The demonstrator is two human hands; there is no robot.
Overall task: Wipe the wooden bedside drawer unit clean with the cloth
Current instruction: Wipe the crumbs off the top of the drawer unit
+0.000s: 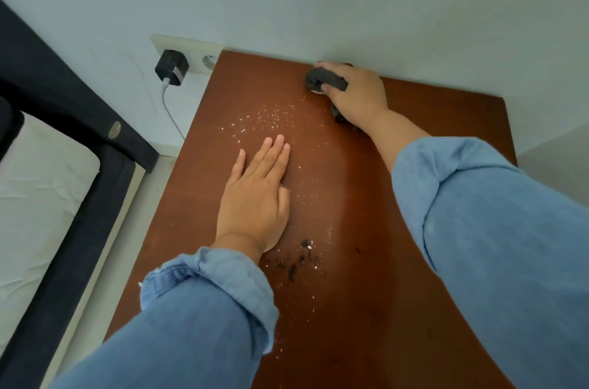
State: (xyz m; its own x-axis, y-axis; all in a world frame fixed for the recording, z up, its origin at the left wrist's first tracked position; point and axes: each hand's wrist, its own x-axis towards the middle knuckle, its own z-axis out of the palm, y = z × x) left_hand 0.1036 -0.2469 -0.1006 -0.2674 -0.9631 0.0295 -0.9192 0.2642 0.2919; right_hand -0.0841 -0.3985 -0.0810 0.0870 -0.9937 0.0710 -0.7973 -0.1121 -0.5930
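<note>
The reddish-brown wooden top of the bedside drawer unit (398, 261) fills the middle of the view, its far edge set against the pale wall. A scatter of fine white crumbs (271, 116) lies across its far-left part, thinning out toward the near edge. Nearer the middle sits a small patch of black flecks and smudges (301, 263) with a few white bits mixed in. The left hand (255, 194) lies flat on the top, fingers straight and together, just beside the crumbs. At the far edge by the wall, the right hand (353, 92) presses a crumpled dark grey cloth (322, 78) onto the wood, fingers curled around it
</note>
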